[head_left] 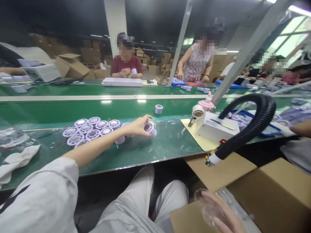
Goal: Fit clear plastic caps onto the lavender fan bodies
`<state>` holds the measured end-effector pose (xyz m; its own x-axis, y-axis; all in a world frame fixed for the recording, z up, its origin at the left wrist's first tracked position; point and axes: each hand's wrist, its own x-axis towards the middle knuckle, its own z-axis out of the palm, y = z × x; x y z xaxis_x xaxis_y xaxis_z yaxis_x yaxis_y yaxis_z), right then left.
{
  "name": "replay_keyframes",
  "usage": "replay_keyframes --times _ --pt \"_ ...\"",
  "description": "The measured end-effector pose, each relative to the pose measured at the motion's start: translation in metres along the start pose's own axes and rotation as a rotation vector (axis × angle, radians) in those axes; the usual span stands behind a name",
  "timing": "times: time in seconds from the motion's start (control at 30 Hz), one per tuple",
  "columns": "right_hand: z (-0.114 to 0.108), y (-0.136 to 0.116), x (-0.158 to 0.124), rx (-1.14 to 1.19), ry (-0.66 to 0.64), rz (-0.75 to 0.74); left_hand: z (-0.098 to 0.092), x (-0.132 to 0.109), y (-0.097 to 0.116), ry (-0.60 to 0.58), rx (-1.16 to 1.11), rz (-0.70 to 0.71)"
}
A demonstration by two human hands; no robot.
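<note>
My left hand (139, 126) reaches over the green bench with thumb and fingers closed around a lavender round housing (149, 127). The housing has a ring of slots on its top and is slightly smeared by motion. Left of that hand, a cluster of similar lavender housings (86, 129) stands upright on the bench, partly covered by my forearm. Low on the right, my right hand (222, 210) is blurred above an open cardboard box (274, 191). A see-through plastic piece (209, 210) shows at its fingers, its exact kind unclear.
A single housing (158, 109) stands on the green belt. To the right, a white machine (216, 127) with a black flexible hose (262, 110) sits on yellow paper. White cloth (18, 161) lies at left. Co-workers sit and stand across the line; another person's arm (301, 127) is at right.
</note>
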<state>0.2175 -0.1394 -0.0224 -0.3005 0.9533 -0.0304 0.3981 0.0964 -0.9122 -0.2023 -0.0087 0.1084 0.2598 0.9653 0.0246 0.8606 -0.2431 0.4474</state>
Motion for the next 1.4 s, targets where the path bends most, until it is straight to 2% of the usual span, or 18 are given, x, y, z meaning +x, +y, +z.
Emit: replay_keyframes --times 0.07,0.1,0.17,0.23,0.33,0.5,0.6,0.67,0.73,0.83,0.93,1.0,1.1,1.2,1.3,1.4 --pt "0.018 -0.041 0.000 -0.373 -0.062 -0.283 0.024 -0.018 0.030 -0.072 -0.148 0.163" --pt "0.027 -0.059 0.002 -0.509 -0.028 -0.433 0.037 -0.027 0.044 -0.130 -0.225 0.232" --pt "0.039 -0.088 0.009 -0.729 0.038 -0.584 0.059 -0.043 0.065 -0.234 -0.334 0.323" --pt "0.046 -0.103 0.016 -0.900 0.063 -0.629 0.075 -0.054 0.078 -0.298 -0.365 0.369" --pt "0.050 -0.110 0.018 -1.037 0.021 -0.592 0.089 -0.062 0.085 -0.320 -0.370 0.406" --pt "0.054 -0.109 0.019 -1.056 -0.075 -0.529 0.092 -0.066 0.090 -0.335 -0.334 0.419" --pt "0.054 -0.109 0.021 -1.034 -0.096 -0.442 0.089 -0.068 0.093 -0.262 -0.330 0.417" --pt "0.052 -0.108 0.021 -0.938 -0.109 -0.369 0.089 -0.069 0.095 -0.202 -0.322 0.412" --pt "0.051 -0.107 0.020 -0.797 -0.098 -0.320 0.092 -0.071 0.094 -0.163 -0.355 0.386" --pt "0.051 -0.102 0.017 -0.707 0.045 -0.304 0.103 -0.074 0.092 -0.165 -0.507 0.254" --pt "0.055 -0.095 0.015 -0.746 0.163 -0.344 0.118 -0.079 0.092 -0.266 -0.649 0.140" --pt "0.055 -0.092 0.013 -0.753 0.164 -0.374 0.125 -0.081 0.092 -0.342 -0.683 0.149" --pt "0.053 -0.091 0.007 -0.749 0.179 -0.426 0.132 -0.081 0.089 -0.364 -0.707 0.161" --pt "0.052 -0.093 -0.001 -0.790 0.213 -0.476 0.136 -0.078 0.086 -0.479 -0.798 0.033" --pt "0.059 -0.093 -0.002 -0.882 0.134 -0.424 0.139 -0.077 0.087 -0.657 -0.854 -0.095" --pt "0.066 -0.088 0.003 -0.890 -0.018 -0.307 0.140 -0.077 0.091 -0.701 -0.777 -0.088"
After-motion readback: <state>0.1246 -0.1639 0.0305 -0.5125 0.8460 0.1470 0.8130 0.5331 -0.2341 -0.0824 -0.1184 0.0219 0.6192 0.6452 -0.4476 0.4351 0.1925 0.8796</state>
